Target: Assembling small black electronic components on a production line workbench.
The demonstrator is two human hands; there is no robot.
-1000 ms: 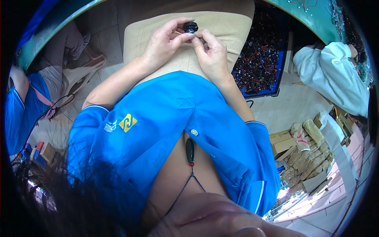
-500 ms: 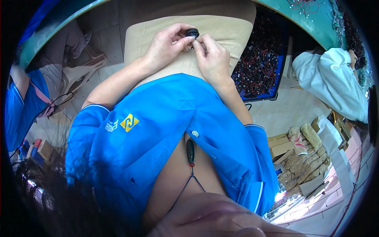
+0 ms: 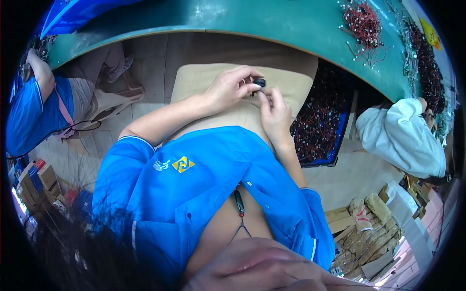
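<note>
Above my lap, my left hand (image 3: 232, 88) pinches a small round black part (image 3: 260, 82) between thumb and fingers. The part looks like a short, dark cylinder with a lighter spot on its side; its exact kind cannot be made out. Just to the right, my right hand (image 3: 275, 114) has thumb and fingertips drawn together close to the part's lower side. Whatever those fingertips hold is too small to tell. Both hands are over a beige cloth-like surface (image 3: 194, 80) across my lap.
A green table (image 3: 204, 17) curves across the far side, with a heap of red-wired parts (image 3: 361, 26) on it. At right stands a blue-rimmed tray (image 3: 345, 128) of dark wired pieces. People sit on both sides. Cardboard (image 3: 374, 247) lies at lower right.
The view has shifted, so more of the green table shows and my hands appear lower and further right. The black part stays in my left hand; my right fingertips sit slightly lower beside it.
</note>
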